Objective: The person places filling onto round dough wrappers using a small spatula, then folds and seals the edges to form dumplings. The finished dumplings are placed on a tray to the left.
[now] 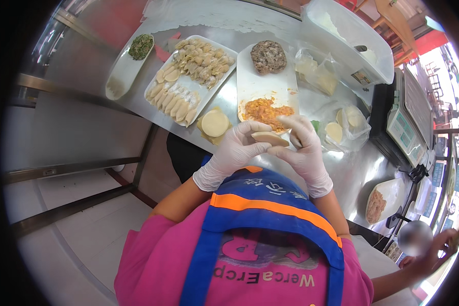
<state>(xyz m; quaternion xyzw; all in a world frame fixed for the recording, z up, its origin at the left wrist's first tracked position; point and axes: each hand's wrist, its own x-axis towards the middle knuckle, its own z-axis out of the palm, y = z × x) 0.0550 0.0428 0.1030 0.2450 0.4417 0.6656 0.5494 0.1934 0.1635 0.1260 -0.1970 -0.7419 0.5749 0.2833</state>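
Observation:
My left hand point(241, 143), in a white glove, pinches the left end of a folded dumpling point(270, 139) between thumb and fingers. My right hand point(302, 143), gloved too, has its thumb near the dumpling's lower right edge and its index finger raised; whether it touches the dough cannot be told. Just beyond the hands, a white tray point(267, 86) holds orange-yellow filling point(266, 110) at its near end and a ball of dark minced filling point(268, 57) at its far end. A stack of round wrappers point(215, 123) lies left of my left hand.
Rows of dumplings fill a second tray point(218, 88). Chopped greens point(140, 46) lie on a narrow dish. Bagged wrappers point(334, 132), a white plastic bin point(352, 46), a scale point(405, 122) and a plate of minced meat point(375, 206) stand to the right. Another person's arm point(405, 273) shows lower right.

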